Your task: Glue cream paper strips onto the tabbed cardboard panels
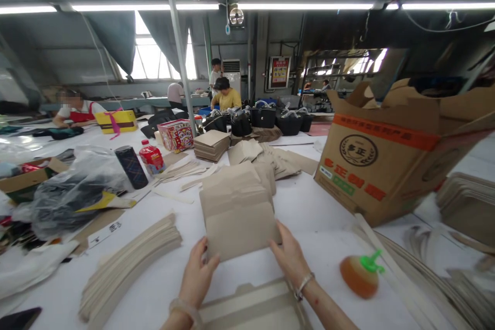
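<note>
While flanked at the near corners by left hand (198, 270) and right hand (290, 258): cardboard sheet (240, 229), straight ahead over the white table (313, 237). Cannot tell whether flat or slightly lifted, nor whether single or the front of a layered pile. Long axis of near panel side to side, right end a little farther off than left.

Right hand: grasping, thumb lapped over the sheet's right edge. Left hand: touching near-left corner, fingertips at side edge, thumb by near edge; pinch or mere contact, cannot tell. Both about equally near; deeper overlap on the right.

Key relation, by judgement: sheet to larger cardboard piece (251, 309), nearer the body. Facing edges roughly parallel, same slight slant, bare table between. Any closing of that gap probably a straight pull bodyward, little sideways shift.

Off to the left, apart from left hand: curved bundle of strips (131, 263). To the right, apart from right hand: squeeze bottle (359, 274). Past the sheet: loose heap of cardboard (280, 160); farther right, carton (367, 165).
</note>
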`<act>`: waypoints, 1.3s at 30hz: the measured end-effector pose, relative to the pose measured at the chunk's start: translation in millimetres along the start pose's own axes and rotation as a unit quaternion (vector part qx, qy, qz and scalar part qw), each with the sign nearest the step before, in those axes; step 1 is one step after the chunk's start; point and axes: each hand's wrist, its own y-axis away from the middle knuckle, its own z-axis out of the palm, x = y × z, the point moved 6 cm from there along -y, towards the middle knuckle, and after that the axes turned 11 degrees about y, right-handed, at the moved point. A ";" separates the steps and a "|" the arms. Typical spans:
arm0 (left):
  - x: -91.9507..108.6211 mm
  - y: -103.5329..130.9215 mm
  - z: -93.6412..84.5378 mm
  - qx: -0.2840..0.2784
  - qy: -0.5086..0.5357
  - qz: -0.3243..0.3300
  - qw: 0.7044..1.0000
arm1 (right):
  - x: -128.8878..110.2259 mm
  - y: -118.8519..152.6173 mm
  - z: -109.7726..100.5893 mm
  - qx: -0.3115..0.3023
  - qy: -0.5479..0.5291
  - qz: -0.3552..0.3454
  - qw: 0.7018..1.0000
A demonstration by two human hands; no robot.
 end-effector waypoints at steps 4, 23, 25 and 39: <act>-2.3 -10.0 -11.8 0.022 0.000 -0.015 1.000 | 4.3 -3.6 -14.0 0.008 0.010 0.044 0.999; 6.0 -6.2 -16.9 0.047 0.048 0.007 0.998 | -37.1 -17.2 9.0 -0.102 -0.388 0.237 0.885; 24.6 6.4 -14.3 0.035 0.037 0.048 0.998 | -51.8 -23.2 4.6 -0.109 -0.442 0.242 0.857; 57.9 56.7 -25.8 -0.103 0.230 -0.128 0.959 | -88.1 39.1 -67.0 -0.179 -0.600 0.218 0.749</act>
